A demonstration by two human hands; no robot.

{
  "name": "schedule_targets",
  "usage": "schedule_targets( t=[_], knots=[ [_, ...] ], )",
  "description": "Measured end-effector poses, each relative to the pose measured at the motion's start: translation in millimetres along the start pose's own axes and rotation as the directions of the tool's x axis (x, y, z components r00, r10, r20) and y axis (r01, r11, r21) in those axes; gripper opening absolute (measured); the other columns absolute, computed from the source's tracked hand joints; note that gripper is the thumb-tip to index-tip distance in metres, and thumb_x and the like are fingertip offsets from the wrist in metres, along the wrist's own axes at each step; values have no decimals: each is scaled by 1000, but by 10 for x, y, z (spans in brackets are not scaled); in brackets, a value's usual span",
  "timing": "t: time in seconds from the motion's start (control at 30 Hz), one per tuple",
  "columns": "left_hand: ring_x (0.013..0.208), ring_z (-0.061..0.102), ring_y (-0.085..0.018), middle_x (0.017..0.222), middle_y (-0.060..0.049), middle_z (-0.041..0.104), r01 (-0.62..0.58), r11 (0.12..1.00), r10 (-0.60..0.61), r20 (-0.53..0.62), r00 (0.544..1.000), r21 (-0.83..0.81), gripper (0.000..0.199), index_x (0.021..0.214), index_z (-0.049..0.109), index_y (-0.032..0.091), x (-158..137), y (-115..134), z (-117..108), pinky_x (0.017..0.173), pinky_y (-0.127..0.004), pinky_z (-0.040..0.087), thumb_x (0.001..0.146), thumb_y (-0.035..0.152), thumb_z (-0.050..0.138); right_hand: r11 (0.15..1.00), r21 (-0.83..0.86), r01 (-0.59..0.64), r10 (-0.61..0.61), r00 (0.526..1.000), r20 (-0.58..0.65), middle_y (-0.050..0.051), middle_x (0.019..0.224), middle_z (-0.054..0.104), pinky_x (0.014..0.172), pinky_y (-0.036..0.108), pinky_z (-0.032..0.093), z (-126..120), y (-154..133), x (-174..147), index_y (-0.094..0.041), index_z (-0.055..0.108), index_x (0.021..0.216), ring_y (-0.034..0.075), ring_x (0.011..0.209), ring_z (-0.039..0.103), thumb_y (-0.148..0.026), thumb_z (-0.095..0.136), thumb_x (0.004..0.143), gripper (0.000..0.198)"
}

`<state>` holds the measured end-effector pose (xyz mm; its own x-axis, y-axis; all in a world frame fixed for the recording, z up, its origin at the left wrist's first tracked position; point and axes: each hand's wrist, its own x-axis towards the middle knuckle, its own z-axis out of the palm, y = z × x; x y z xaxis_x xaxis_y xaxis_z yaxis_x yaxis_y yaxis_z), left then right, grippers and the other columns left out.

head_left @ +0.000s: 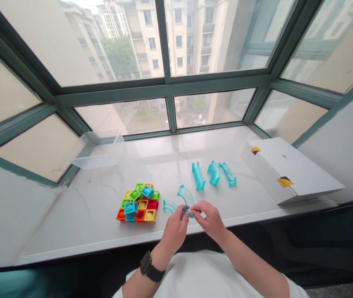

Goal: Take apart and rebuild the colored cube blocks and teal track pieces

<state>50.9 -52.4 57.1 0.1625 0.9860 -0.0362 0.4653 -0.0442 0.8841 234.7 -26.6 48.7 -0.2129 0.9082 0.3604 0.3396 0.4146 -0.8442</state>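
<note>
Both hands are together at the front edge of the sill, at a curved, see-through blue track piece (185,195). My left hand (176,225) pinches its near end from the left. My right hand (208,217) closes thumb and finger on the same end from the right. Just left of them lies another curved blue track piece (169,206), partly behind my left hand. Farther left sits a block of coloured square pieces (142,205) in red, yellow, green and blue, with some loose ones on top.
A straight track piece (198,176), a curved one (214,173) and another piece (227,174) lie beyond my right hand. At the right stands a white box (291,165) with yellow-black tabs. A clear plastic bin (100,161) is at the back left, by the window frame (170,114).
</note>
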Motion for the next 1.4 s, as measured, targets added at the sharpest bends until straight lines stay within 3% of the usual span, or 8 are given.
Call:
schedule_targets(
  t=[0.17,0.3,0.5,0.6,0.93,1.2,1.27,1.4],
  knots=[
    [86,70,-21,96,-5,75,-80,996,80,0,997,34,24,112,61,25,-14,-7,27,80,-34,54,108,37,41,993,40,-109,113,988,-109,0,83,68,74,31,58,-10,8,-32,-25,55,137,18,72,64,-35,65,95,44],
    [91,69,-23,97,-7,74,-227,946,233,1,972,230,23,116,65,25,-56,-47,43,83,-36,53,105,29,45,988,-32,-150,145,981,-130,0,76,66,69,28,53,-110,-63,39,-24,68,98,17,68,61,-41,59,100,19],
    [80,62,-22,82,-5,68,-320,863,326,53,944,392,23,106,67,26,-53,67,-21,74,-35,48,104,22,44,972,-185,-146,119,982,-150,-3,59,52,60,26,39,-194,-75,88,-23,54,65,14,58,48,-50,53,105,48],
    [78,59,-22,78,-5,65,-331,845,324,89,942,421,24,99,65,25,-43,147,-41,72,-35,45,104,22,42,955,-252,-158,117,978,-171,-2,53,50,56,27,34,-226,-36,94,-23,50,58,14,53,45,-53,50,106,57],
    [79,65,-24,77,-3,67,-266,832,224,143,964,488,18,92,57,26,25,241,79,76,-36,42,100,18,43,918,-297,-263,225,962,-155,3,62,70,61,28,39,-296,86,111,-23,68,67,18,59,64,-53,39,110,61],
    [75,66,-24,75,-3,67,-174,879,130,127,983,443,18,91,57,26,120,221,174,68,-33,40,103,22,44,904,-109,-414,383,895,-229,-4,54,57,58,30,45,-321,262,-39,-25,65,102,20,53,61,-40,33,109,36],
    [74,66,-22,75,-2,68,-133,925,101,109,989,356,19,92,56,26,167,230,161,66,-31,39,105,25,42,924,-97,-370,341,911,-231,-2,66,64,61,31,49,-366,256,-107,-24,62,116,20,58,63,-38,40,107,28],
    [80,68,-20,87,-2,73,-141,974,123,108,986,175,18,100,58,26,267,328,179,73,-30,45,106,27,41,990,-140,-30,25,999,-37,6,105,69,73,33,56,-425,147,-255,-26,53,139,19,78,65,-34,58,101,38]
  ],
)
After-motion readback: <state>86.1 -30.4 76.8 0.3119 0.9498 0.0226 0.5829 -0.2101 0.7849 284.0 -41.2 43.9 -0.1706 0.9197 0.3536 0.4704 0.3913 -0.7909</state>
